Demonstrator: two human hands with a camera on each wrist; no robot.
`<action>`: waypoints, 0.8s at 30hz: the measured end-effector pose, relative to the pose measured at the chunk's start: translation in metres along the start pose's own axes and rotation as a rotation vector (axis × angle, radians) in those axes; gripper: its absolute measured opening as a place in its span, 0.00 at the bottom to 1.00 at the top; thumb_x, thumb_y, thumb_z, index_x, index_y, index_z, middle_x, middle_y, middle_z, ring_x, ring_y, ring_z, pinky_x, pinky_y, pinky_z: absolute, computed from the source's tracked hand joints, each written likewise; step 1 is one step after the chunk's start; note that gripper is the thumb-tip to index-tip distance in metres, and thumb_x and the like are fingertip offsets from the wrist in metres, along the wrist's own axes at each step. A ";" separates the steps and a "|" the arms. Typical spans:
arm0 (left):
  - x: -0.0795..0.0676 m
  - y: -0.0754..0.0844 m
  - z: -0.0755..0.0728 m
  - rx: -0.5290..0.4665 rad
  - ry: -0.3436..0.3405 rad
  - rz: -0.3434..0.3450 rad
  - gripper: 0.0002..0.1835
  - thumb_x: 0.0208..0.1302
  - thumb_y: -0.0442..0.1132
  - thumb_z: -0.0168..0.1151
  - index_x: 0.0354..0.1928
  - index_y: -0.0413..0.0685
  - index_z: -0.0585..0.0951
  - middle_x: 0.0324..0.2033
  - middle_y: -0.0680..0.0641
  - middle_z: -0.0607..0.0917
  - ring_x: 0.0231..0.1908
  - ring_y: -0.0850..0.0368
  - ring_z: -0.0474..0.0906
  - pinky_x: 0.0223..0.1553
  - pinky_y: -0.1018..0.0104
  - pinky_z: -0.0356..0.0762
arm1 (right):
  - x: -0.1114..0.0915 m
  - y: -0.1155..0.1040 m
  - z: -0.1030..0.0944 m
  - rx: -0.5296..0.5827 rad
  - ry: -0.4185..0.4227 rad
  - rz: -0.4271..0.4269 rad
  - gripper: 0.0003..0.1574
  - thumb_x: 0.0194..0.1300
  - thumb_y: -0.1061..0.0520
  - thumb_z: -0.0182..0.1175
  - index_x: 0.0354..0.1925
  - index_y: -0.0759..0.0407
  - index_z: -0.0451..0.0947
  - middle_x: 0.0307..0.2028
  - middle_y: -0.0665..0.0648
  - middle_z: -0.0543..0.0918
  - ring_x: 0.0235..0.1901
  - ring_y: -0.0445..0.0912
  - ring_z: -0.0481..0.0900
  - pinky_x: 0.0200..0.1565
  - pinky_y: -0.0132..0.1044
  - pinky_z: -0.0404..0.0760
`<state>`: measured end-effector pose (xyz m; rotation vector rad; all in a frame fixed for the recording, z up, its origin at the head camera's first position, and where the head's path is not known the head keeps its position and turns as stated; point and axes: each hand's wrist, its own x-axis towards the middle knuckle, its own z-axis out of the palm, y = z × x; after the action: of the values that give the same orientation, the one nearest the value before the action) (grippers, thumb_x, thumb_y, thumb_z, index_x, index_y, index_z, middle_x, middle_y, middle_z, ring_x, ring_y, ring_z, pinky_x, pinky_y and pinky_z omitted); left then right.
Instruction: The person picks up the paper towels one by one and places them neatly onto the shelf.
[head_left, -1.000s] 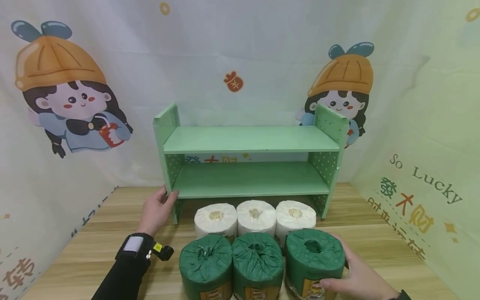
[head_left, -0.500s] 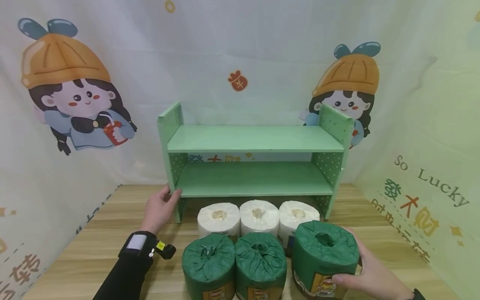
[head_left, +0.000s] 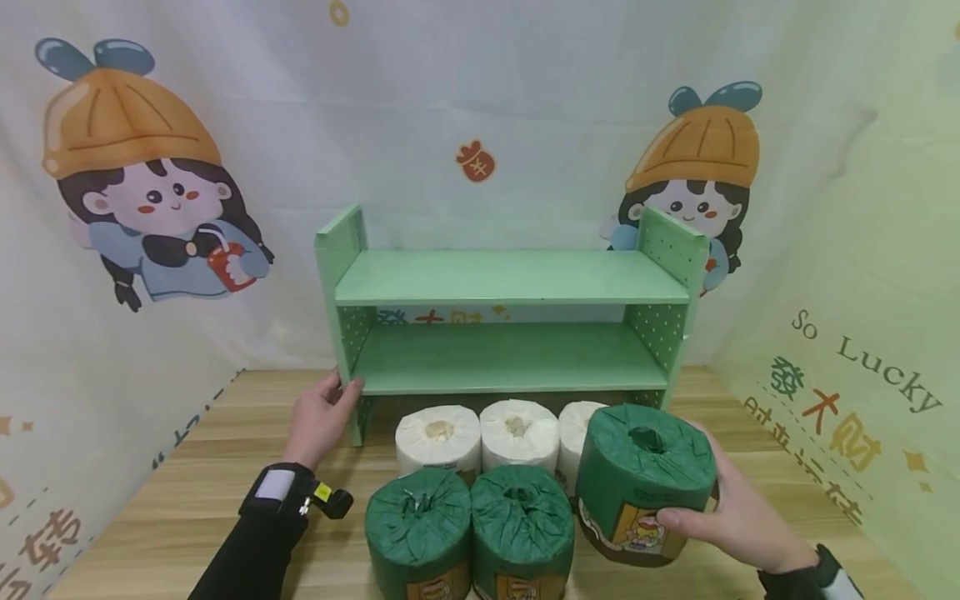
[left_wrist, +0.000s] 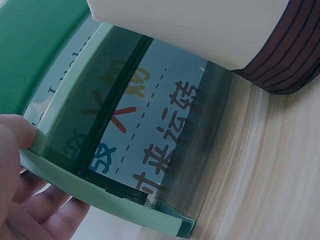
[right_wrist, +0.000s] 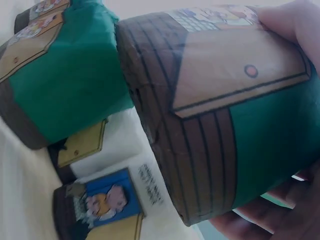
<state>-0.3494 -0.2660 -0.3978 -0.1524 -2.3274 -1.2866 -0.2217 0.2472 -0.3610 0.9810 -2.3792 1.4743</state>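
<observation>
My right hand grips a green-wrapped toilet roll, thumb on its printed front and fingers round the far side. The roll is raised off the table and tilted slightly, covering part of the rightmost white-wrapped roll in the head view. In the right wrist view its brown-striped lower end shows. With thumb in front and fingers behind, my left hand holds the left side panel of a green two-tier shelf. Two more green rolls stand side by side at the front.
Two white rolls stand behind the green ones, just before the shelf's lower opening. The wood-grain table runs up to a printed cloth backdrop behind and at both sides.
My right hand has lifted the green roll, first away to the right from the other two, then up and forward toward the shelf. My left hand has stayed on the shelf's side.
</observation>
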 end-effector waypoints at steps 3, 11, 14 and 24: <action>0.000 0.001 0.001 0.002 0.000 -0.009 0.29 0.75 0.56 0.54 0.70 0.50 0.69 0.61 0.39 0.75 0.54 0.45 0.75 0.49 0.44 0.79 | 0.011 -0.006 0.001 -0.002 0.019 0.015 0.57 0.56 0.66 0.68 0.75 0.49 0.49 0.64 0.56 0.65 0.59 0.48 0.67 0.52 0.49 0.75; 0.001 -0.004 0.003 -0.001 0.002 -0.015 0.28 0.75 0.56 0.54 0.70 0.50 0.70 0.61 0.39 0.75 0.54 0.45 0.75 0.50 0.43 0.78 | 0.052 -0.009 0.012 -0.009 0.026 -0.003 0.56 0.58 0.60 0.70 0.75 0.45 0.49 0.66 0.54 0.63 0.62 0.52 0.64 0.54 0.62 0.69; 0.001 -0.006 0.003 -0.003 0.007 -0.013 0.28 0.75 0.56 0.54 0.69 0.50 0.71 0.60 0.39 0.76 0.54 0.45 0.76 0.50 0.43 0.79 | 0.068 -0.007 0.018 -0.003 0.015 -0.014 0.54 0.58 0.57 0.71 0.73 0.44 0.51 0.65 0.52 0.64 0.62 0.50 0.63 0.56 0.63 0.68; 0.003 -0.008 0.003 0.000 0.012 0.013 0.29 0.74 0.57 0.54 0.68 0.48 0.72 0.59 0.39 0.77 0.52 0.46 0.77 0.48 0.44 0.80 | 0.108 -0.006 0.038 0.020 -0.001 0.010 0.52 0.59 0.53 0.73 0.71 0.45 0.53 0.63 0.51 0.67 0.61 0.48 0.64 0.59 0.64 0.65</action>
<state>-0.3559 -0.2686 -0.4037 -0.1596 -2.3122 -1.2775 -0.2944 0.1660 -0.3248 0.9767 -2.3780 1.5046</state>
